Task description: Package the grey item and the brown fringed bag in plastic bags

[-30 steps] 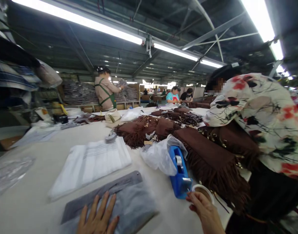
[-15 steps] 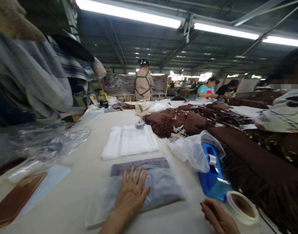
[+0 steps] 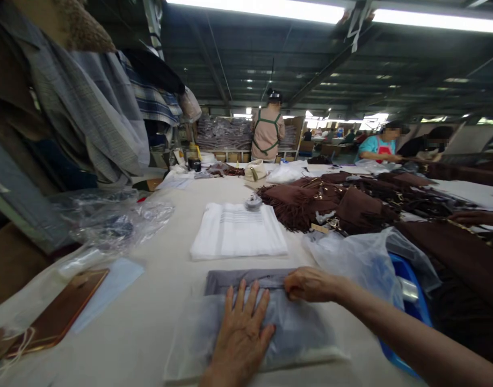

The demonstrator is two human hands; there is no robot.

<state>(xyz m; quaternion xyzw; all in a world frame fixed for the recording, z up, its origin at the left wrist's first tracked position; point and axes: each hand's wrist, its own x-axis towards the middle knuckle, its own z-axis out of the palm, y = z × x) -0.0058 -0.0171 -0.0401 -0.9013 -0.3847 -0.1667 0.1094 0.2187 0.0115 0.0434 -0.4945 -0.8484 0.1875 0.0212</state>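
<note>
A folded grey cloth (image 3: 246, 279) lies in front of me, mostly inside a frosted plastic bag (image 3: 306, 333); its upper strip shows past the bag's edge. My left hand (image 3: 246, 330) rests flat on the bag, fingers spread. Fingers curled together, my right hand (image 3: 309, 285) presses at the upper right part of the grey cloth, by the bag's edge. Whatever its fingertips pinch is hidden. Beyond both hands sits a folded white cloth (image 3: 238, 231) with a small grey roll (image 3: 253, 202) on its far edge.
A blue tape dispenser (image 3: 411, 312), partly under clear plastic (image 3: 359, 258), stands at right beside brown fringed fabric (image 3: 456, 258). At left lie a phone (image 3: 65, 312), light blue paper (image 3: 109, 290) and crumpled plastic bags (image 3: 121, 220). Co-workers (image 3: 268, 131) are farther back.
My right hand has moved from beside the tape dispenser, up and left, onto the grey cloth's upper right. My left hand stays flat on the bag. The view has swung left.
</note>
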